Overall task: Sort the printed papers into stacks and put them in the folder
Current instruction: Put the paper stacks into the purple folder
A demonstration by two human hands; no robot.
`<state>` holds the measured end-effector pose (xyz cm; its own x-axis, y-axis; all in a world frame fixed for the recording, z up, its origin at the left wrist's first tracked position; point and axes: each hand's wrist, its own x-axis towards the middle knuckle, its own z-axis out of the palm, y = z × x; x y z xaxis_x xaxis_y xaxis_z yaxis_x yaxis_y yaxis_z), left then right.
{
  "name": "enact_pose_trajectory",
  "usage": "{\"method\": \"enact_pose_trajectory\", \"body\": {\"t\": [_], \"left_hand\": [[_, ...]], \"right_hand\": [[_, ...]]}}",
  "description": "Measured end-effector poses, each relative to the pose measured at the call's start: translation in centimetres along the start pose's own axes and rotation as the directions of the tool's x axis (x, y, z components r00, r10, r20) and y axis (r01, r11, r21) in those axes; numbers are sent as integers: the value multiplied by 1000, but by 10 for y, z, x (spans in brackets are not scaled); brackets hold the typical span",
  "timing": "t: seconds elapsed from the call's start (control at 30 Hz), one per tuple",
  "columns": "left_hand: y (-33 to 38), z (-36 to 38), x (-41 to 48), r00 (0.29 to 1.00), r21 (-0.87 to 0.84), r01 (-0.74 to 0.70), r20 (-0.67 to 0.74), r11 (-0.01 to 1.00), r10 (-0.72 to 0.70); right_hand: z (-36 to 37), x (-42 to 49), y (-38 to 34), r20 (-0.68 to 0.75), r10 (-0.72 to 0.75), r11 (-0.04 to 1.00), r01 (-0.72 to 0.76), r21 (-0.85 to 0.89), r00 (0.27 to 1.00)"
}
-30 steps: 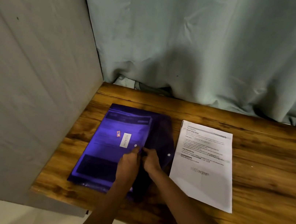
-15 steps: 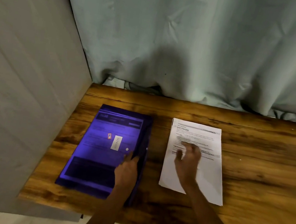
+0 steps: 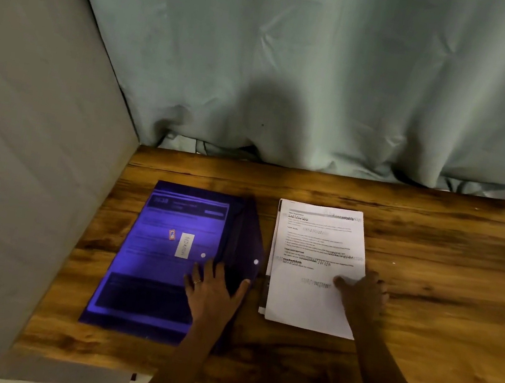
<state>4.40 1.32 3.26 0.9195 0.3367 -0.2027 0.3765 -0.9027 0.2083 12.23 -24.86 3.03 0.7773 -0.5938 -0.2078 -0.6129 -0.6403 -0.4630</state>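
Note:
A purple translucent folder (image 3: 155,262) lies flat on the left of the wooden table (image 3: 415,363), with printed sheets showing through it. Its flap (image 3: 248,240), with a white snap button, lies open to the right. My left hand (image 3: 212,295) rests on the folder's right part, fingers spread and thumb on the flap. Right of the folder lies a stack of printed papers (image 3: 304,294), its sheets slightly fanned at the left edge. My right hand (image 3: 361,298) is at the stack's right edge, thumb on the top sheet and fingers curled at the edge.
A grey panel (image 3: 20,156) walls off the table's left side. A pale green curtain (image 3: 325,87) hangs along the back edge. Bare wood stretches to the right of the papers. Bare feet show on the floor below the front edge.
My right hand has slid from the middle of the paper stack to its right edge. The folder's flap now lies open to the right. My left hand stays on the folder.

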Motion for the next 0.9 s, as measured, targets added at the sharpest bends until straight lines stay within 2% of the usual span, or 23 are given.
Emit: {"method": "enact_pose_trajectory", "body": {"t": [0.2,0.33,0.4,0.6,0.7,0.8,0.9], "left_hand": [[5,1,3,1000,-46,4,-1,999,-4],[8,-1,5,1000,-12,22,22,1000,-22],[8,-2,6,999,0,27,24,1000,-27],[6,-4,9,999,3,31,33,1000,-31],[5,-5,10,999,4,24,39,1000,-24],[1,-6,13,998,-29,18,60,999,-16],[-5,-10,15,997,-92,3,75,996,4]], "right_hand": [[-4,-3,7,-101,-99,981,114,154,990],[-32,0,1,-124,-210,962,227,151,970],[-56,2,-7,-112,-195,960,213,181,974],[-108,6,-32,-24,-173,830,159,535,985],[-94,5,-48,2,-207,771,162,616,978],[-61,-14,-58,-11,-265,783,221,582,964],[-36,-38,-60,-91,-350,761,339,553,932]]}}
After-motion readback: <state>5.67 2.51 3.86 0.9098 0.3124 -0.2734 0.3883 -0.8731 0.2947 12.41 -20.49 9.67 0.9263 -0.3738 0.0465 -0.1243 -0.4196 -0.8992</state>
